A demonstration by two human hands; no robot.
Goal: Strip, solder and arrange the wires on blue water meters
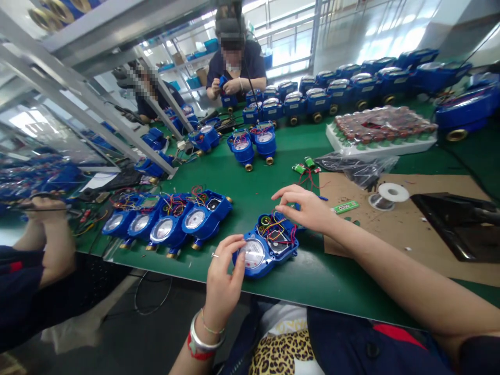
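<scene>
blue meter (265,245) open, wires (276,226) inside, hands touching

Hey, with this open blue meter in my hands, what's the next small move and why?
Probably tuck the loose coloured wires down into the open blue plastic water meter. Your left hand steadies its dial end, your right hand fingertips hover at the wires, which stick up above the casing.

i see open green mat (250,187) ahead, row of blue meters (167,224) crowding left, solder spool (388,195) and black tray (457,224) blocking right
</scene>
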